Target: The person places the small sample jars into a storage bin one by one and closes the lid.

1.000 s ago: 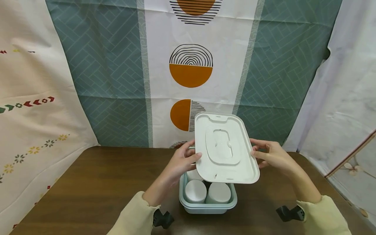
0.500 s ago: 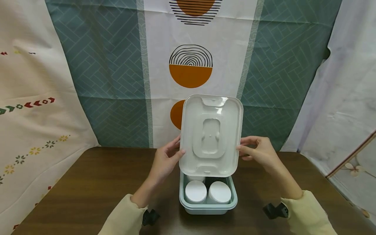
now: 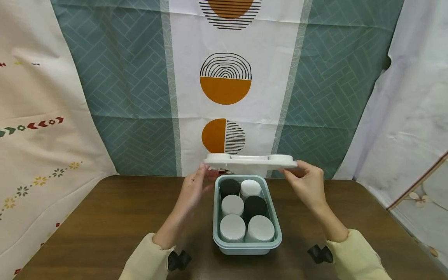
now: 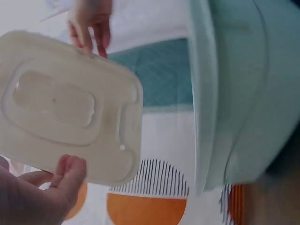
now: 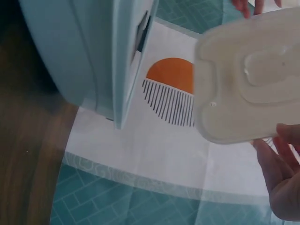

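tipped flat since the earlier frame, lid (image 3: 250,160) hangs edge-on at frame centre above the box (image 3: 246,244), long axis left-right, left hand (image 3: 193,191) and right hand (image 3: 306,182) pinching its ends.

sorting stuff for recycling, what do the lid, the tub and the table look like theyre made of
The white rectangular lid looks like moulded plastic, slightly translucent, with a pressed-in recess underneath. The pale green rectangular tub seems to be matte plastic too, with smooth rounded corners and a thin rim. The dark brown table shows wood grain; solid wood or veneer cannot be told.
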Tool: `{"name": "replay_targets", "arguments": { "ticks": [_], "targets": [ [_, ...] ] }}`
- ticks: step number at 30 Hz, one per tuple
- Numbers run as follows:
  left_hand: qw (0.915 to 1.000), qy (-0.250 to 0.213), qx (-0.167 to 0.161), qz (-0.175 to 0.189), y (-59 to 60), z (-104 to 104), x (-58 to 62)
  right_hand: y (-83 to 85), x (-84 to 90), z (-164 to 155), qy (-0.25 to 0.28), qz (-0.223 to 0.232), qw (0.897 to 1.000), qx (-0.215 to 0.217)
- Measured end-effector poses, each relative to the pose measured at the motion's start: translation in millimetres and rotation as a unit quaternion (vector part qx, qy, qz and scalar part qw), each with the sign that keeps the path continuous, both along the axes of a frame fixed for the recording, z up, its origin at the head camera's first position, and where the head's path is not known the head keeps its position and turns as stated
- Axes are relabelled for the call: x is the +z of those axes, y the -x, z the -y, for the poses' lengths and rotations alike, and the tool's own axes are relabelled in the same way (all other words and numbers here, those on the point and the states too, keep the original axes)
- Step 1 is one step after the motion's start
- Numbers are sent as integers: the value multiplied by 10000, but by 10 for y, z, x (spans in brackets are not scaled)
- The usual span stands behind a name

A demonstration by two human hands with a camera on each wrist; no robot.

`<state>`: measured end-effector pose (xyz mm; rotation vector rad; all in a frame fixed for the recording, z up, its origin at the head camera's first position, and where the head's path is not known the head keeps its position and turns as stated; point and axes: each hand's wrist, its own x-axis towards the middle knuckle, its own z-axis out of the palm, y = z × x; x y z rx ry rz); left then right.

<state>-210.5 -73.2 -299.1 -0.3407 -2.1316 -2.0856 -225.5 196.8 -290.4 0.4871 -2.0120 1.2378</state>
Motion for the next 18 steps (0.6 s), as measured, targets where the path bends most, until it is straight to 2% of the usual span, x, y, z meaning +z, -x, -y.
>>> {"name": "replay_targets", "arguments": {
  "ticks": [2, 5, 9, 11, 15, 18],
  "targets": [
    [9983, -462, -254, 241, 3, 31, -1, 7, -33, 18, -26, -391, 9992, 83],
    [9967, -648, -324, 376, 12, 85, -10, 15, -76, 32, -52, -713, 9971, 258],
    [9974, -400, -241, 554, 59, 154, -35, 22, -137, 32, -212, -753, 9967, 199],
    [9969, -245, -393, 635, 82, 189, -50, 16, -157, 29, -294, -671, 9972, 137],
    [9935, 50, -900, 702, 100, 250, -83, 4, -187, 2, -527, -518, 9972, 92],
    [9910, 251, -1101, 714, 105, 275, -107, 0, -204, -34, -814, -350, 9959, 168]
  ]
}}
